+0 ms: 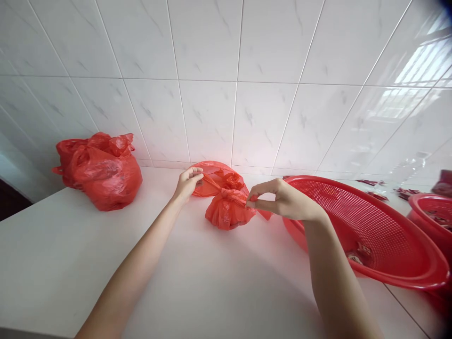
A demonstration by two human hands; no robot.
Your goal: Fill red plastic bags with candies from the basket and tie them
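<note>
A filled red plastic bag [229,212] rests on the white counter, its neck gathered and twisted into what looks like a knot. My left hand [188,182] pinches one loop of the bag, which spreads out toward the wall. On the other side, my right hand [278,200] closes thumb and fingers on the opposite end of the bag's handle. A short flap of red plastic hangs below that hand. What the bag contains is hidden.
Several filled red plastic bags [106,176] sit together at the left by the tiled wall [208,108]. A big red perforated basket [374,226] with a few small packets stands at right, near a smaller red basket [431,202] and a clear plastic bottle [406,170].
</note>
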